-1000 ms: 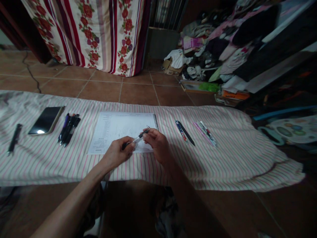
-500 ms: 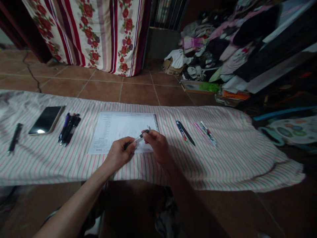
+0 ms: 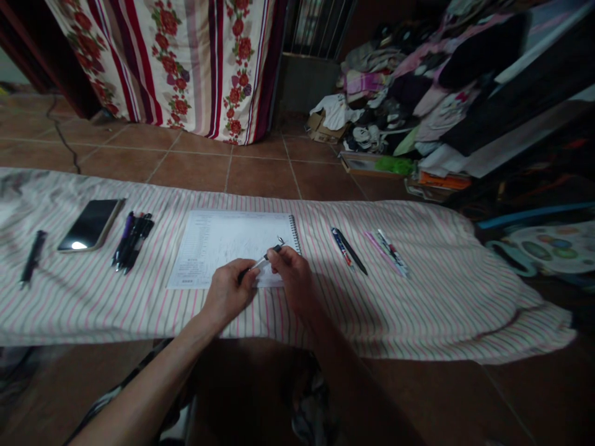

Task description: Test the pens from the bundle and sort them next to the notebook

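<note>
Over the spiral notebook (image 3: 232, 235), both hands hold a pen (image 3: 260, 261) at a slant. My left hand (image 3: 230, 286) is closed on its lower black end, with thumb and fingers pinched around it. At the upper black part, near the shiny clip end, the fingers of my right hand (image 3: 292, 272) pinch it. A thin pale length of the pen shows between the two hands. Whether the pen is in one piece or pulled apart, I cannot tell. The notebook lies open to a light page with printed text along its left side.
On the striped cloth (image 3: 441, 297), a single pen (image 3: 32, 259), a phone (image 3: 90, 224) and a bunch of dark pens (image 3: 132, 241) lie left. To the right lie a black pen (image 3: 351, 251), a patterned pen (image 3: 343, 248) and several pink and white pens (image 3: 388, 251).
The whole view has shifted slightly. Both hands keep their pinch on the pen, with only a very small movement of the fingers.
</note>
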A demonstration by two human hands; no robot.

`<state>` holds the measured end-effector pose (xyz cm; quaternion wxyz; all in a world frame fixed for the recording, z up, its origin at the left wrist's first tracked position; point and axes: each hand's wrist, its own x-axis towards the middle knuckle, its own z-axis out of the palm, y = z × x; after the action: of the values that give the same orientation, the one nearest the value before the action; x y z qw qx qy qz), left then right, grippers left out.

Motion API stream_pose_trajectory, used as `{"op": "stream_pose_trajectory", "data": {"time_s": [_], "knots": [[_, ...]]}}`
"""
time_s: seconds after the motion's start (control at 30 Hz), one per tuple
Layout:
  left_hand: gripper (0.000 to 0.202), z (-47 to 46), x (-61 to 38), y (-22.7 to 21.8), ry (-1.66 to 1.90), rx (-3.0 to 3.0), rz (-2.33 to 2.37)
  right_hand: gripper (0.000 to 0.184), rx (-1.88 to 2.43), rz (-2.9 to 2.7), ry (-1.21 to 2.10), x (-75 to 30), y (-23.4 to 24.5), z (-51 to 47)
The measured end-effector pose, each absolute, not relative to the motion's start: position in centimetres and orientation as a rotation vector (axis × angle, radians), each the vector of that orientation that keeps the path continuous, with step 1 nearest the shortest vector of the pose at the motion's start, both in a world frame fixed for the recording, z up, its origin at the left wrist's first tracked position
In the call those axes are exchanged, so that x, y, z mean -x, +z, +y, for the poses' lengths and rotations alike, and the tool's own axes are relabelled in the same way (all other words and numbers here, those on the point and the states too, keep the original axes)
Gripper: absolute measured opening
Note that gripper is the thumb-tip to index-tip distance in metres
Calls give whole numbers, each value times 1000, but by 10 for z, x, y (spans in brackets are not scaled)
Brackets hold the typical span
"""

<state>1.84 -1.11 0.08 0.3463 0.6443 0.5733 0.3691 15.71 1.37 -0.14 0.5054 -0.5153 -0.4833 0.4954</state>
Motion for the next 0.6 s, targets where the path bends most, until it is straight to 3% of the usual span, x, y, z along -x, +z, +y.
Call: {"op": "stream_pose_trajectory", "data": {"time_s": [0.3,0.6], "knots": [[30,-10,-23,7,913,-1071,1087,32,1073,-988,1537,-161,-1,15],[25,-13,-27,-7,1044,-1380,1352,24,1219,-1026,1294,-153,-4,12]]}}
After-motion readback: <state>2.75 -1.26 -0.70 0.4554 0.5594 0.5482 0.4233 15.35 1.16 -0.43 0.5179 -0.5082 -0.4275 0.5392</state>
